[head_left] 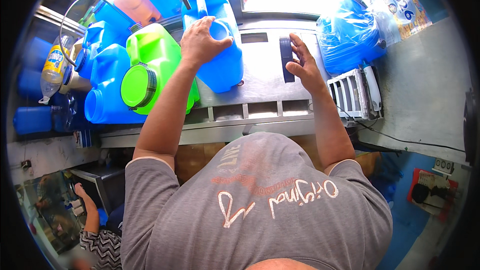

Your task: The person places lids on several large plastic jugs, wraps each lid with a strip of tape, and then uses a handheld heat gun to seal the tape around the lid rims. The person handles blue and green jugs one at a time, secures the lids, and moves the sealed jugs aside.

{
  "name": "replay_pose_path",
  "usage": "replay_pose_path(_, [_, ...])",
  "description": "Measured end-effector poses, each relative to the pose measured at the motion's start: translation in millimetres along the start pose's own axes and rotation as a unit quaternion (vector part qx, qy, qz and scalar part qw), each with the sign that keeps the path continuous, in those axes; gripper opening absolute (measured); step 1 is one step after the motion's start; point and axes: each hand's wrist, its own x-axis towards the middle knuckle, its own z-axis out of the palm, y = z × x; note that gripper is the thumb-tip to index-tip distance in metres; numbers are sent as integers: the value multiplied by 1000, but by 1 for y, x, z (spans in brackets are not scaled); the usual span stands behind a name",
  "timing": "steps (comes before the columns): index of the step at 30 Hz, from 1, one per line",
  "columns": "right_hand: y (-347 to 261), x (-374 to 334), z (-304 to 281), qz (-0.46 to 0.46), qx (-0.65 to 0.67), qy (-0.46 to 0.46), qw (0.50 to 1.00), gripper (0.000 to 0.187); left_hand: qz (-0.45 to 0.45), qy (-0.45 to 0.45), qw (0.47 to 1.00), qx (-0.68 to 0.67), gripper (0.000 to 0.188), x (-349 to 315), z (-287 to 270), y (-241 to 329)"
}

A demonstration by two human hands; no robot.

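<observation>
A big blue plastic water jug (220, 65) stands on a steel counter (265, 80) in front of me. My left hand (201, 40) rests on top of the jug beside its open mouth, fingers curled over the rim. My right hand (303, 65) holds a dark blue round lid (286, 59) on edge, just to the right of the jug.
A bright green jug (152, 67) lies left of the blue one, with several more blue jugs (107, 82) and a pink one (134, 2) behind. A blue plastic bag (350, 35) and a white grille (352, 95) sit to the right. Another person's arm (90, 210) shows low on the left.
</observation>
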Motion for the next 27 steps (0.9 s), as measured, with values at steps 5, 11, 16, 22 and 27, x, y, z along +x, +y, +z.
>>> replay_pose_path(5, [1,-1,-1,4,-12,-15,1000,103,5,-31,999,-15,90,-1,-4,-6])
replay_pose_path(11, [-12,22,18,-15,-114,-43,992,108,-1,-23,1000,8,105,-2,0,-2])
replay_pose_path(16, [-35,80,54,-49,-244,-82,965,114,94,53,986,-124,113,-5,3,-24])
replay_pose_path(22, [-54,135,129,-118,-472,-118,865,112,-35,81,917,-388,146,-60,29,-56])
replay_pose_path(27, [-64,151,177,-46,-574,-197,794,116,-69,91,919,-378,142,-67,46,-58])
